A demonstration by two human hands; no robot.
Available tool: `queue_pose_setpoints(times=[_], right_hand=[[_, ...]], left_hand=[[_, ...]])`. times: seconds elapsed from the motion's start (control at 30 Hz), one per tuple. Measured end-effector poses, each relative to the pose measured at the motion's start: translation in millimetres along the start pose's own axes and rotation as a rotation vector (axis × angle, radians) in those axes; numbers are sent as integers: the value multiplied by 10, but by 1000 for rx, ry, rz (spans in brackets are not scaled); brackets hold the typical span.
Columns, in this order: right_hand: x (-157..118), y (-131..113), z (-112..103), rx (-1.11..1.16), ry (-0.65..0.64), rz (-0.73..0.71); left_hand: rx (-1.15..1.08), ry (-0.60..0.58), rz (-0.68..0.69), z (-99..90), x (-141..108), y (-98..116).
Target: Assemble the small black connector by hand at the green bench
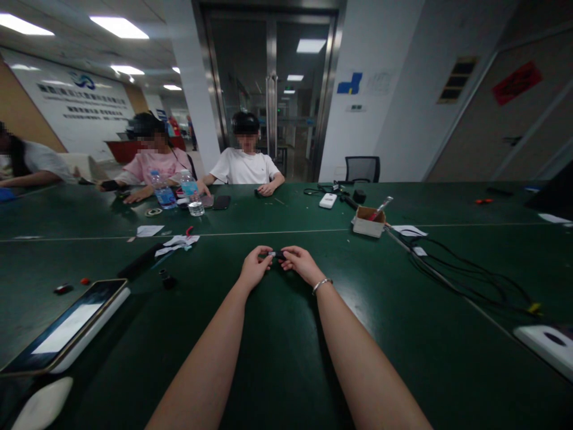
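Left hand (256, 267) and right hand (301, 264) stretched forward over table (282, 358), angled inward, pinching opposite ends of black stick (279, 255)

On the table (286, 370), two bottles (163, 194) stand beyond the hands (255, 267) leftward, a box (367, 227) rightward.

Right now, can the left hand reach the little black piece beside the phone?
Probably yes: nothing visible stands between the left hand and the little black piece, though that hand is busy with a small object.

Fingers (289, 260) partly hide a dark piece (280, 255), perhaps a connector, and the right edge crops a white device (544, 345).
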State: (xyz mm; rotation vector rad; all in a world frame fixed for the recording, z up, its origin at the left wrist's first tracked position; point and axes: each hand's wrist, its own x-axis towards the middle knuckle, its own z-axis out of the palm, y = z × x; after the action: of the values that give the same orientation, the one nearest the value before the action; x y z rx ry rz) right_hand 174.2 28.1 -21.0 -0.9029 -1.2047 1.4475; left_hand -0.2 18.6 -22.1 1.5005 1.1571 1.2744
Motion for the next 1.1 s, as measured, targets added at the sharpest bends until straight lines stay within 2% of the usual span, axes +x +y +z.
queue_pose_setpoints(times=[1.1], right_hand=[[-1,-13,22,-6,6,6]], left_hand=[[33,-42,2,3,-36,73]])
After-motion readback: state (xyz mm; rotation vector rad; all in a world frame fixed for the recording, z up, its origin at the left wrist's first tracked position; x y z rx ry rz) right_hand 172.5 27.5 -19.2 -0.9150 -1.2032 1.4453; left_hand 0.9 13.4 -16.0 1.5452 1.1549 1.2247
